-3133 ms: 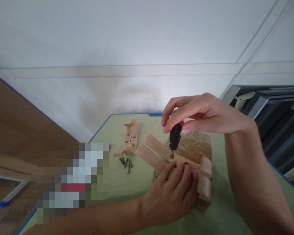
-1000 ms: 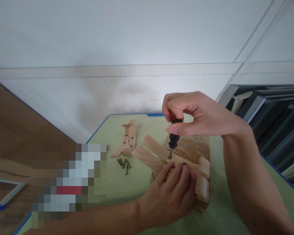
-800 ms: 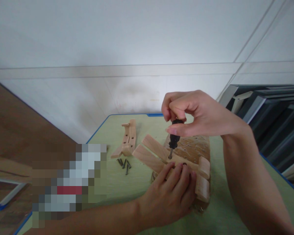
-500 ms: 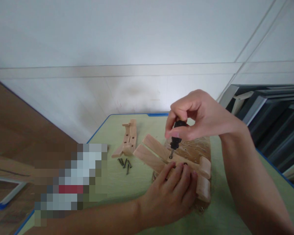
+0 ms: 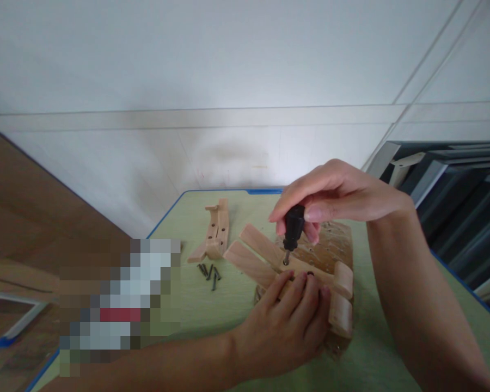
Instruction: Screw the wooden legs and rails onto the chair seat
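Note:
My right hand is closed around the black handle of a short screwdriver, which stands nearly upright. Its metal tip meets a screw in the light wooden piece. Below it, my left hand presses on the wooden pieces with its fingers curled over them, holding them down. The lower wooden strip is partly under that hand. A scuffed brown block lies beneath the wood. A dark screw head shows just beyond my left fingertips.
Several loose dark screws lie on the green table. Behind them is a similar wooden assembly with holes. A blurred-out patch covers the table's left side. Dark flat panels lean at the right, and a white wall rises behind.
My right hand has dropped slightly, and its fingers have shifted from curled around the handle to more stretched along it. My left hand and the wooden pieces keep their place.

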Action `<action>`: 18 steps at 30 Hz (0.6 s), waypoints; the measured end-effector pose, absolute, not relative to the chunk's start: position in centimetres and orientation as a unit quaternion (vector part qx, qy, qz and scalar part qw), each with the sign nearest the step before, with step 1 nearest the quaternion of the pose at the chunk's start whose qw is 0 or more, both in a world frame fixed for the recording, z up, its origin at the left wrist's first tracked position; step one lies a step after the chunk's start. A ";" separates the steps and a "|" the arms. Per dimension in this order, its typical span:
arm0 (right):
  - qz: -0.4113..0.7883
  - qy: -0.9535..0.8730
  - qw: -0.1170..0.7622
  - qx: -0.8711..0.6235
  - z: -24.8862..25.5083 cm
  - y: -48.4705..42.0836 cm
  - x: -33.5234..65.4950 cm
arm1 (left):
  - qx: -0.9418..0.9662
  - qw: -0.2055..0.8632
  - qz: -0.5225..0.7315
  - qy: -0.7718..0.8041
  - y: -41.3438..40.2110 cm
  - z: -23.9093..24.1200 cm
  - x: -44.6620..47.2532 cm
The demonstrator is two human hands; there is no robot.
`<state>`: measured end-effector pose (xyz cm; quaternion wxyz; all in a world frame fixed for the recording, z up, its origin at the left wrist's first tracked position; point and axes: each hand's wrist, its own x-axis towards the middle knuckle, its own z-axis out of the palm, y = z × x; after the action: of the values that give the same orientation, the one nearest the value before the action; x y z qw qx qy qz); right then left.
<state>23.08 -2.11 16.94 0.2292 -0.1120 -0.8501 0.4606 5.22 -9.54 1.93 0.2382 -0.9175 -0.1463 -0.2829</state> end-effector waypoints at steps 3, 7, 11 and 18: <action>0.454 -0.858 0.216 -0.105 17.0 -2.1 23.3 | -0.918 0.240 -0.281 -0.142 -9.5 1.9 5.2; 0.447 -0.859 0.223 -0.108 16.9 -2.0 23.3 | -0.916 0.240 -0.287 -0.143 -9.5 1.9 5.3; 0.414 -0.870 0.244 -0.106 17.0 -2.0 23.2 | -0.917 0.237 -0.285 -0.147 -9.5 1.9 5.4; 0.373 -0.884 0.264 -0.100 17.1 -2.0 23.0 | -0.916 0.238 -0.287 -0.150 -9.5 1.8 5.3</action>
<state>22.99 -1.96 17.06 0.2635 -0.0996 -0.8840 0.3732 5.33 -9.48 1.76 0.2380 -0.9158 -0.1496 -0.2868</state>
